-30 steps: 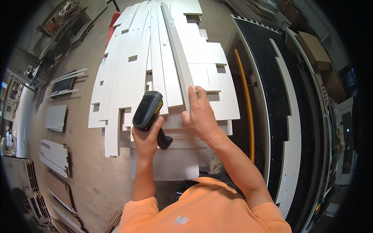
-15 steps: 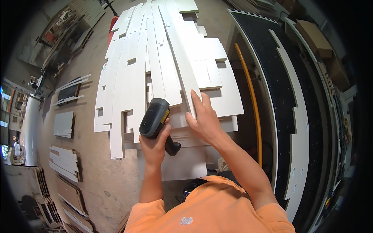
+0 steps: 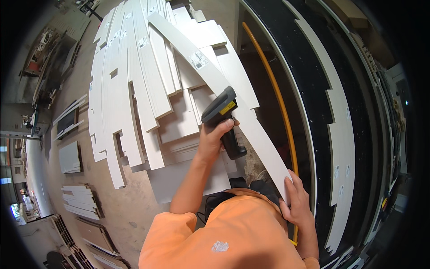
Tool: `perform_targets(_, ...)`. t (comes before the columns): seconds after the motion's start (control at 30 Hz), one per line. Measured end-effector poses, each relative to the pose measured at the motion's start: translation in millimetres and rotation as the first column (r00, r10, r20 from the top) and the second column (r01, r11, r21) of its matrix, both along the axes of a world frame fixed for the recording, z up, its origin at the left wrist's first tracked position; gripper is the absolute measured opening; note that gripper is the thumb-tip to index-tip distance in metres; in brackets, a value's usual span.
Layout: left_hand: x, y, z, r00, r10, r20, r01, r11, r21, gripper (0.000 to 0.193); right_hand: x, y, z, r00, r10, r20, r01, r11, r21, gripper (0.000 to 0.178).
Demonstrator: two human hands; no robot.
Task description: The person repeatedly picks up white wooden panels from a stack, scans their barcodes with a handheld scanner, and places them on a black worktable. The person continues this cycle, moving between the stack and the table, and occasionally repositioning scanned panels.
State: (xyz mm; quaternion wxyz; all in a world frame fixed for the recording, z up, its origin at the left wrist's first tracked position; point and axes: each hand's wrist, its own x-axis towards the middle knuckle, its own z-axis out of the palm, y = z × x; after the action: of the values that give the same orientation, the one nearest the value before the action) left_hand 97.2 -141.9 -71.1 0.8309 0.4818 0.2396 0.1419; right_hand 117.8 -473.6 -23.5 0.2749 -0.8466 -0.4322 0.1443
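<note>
My left hand (image 3: 214,136) is wrapped round the grip of a black barcode scanner (image 3: 220,106) with a yellow label on its side. The scanner is held just above a long white panel strip (image 3: 264,145). At the strip's near end, my right hand (image 3: 297,200) grips its edge, thumb and fingers on either side. The strip slants from the far middle toward my right side, and a printed label (image 3: 197,59) lies on its face beyond the scanner. Beneath and left of it is a stack of white panels (image 3: 102,80) of uneven lengths, some with cut notches.
An orange-yellow bar (image 3: 277,92) runs along the right of the stack. Beyond it stands a black-topped conveyor (image 3: 309,67) carrying a notched white board (image 3: 342,139). Grey panels (image 3: 70,158) and bundled white strips (image 3: 80,201) lie on the floor at left.
My right hand has drawn the strip's near end toward me and to the right, so it lies slanted. The scanner in my left hand has moved right, over the strip. My view has shifted.
</note>
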Motion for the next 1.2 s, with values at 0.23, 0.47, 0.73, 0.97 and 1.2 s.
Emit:
perform_targets(0.23,19.3,-74.1,-20.8,0.995,-0.082,0.054,0.084,0.996,-0.022,0.043,-24.6,-101.3,-41.4,0.983,-0.184,0.005,0.184,0.982,-0.049,0.085)
perform_targets(0.47,30.5,-148.0,-27.9,0.972,-0.233,-0.04,0.235,0.968,0.082,0.041,-52.0,-193.8,-53.3,0.912,-0.409,0.024,0.404,0.888,-0.218,0.079)
perform_targets(0.73,50.5,-312.4,-70.6,0.819,-0.569,-0.078,0.574,0.813,0.092,0.053,-84.3,-268.9,-75.5,0.743,-0.61,0.274,0.637,0.771,-0.01,0.07)
perform_targets(0.97,75.7,-383.5,-69.3,0.51,-0.827,-0.237,0.86,0.483,0.165,0.033,-115.0,-329.1,-95.4,0.665,-0.688,0.291,0.718,0.696,0.007,0.065)
perform_targets(1.2,68.4,-335.3,-11.2,0.571,-0.633,-0.522,0.774,0.203,0.6,0.024,-120.7,-350.7,-111.3,0.669,-0.689,0.28,0.713,0.701,0.023,0.066)
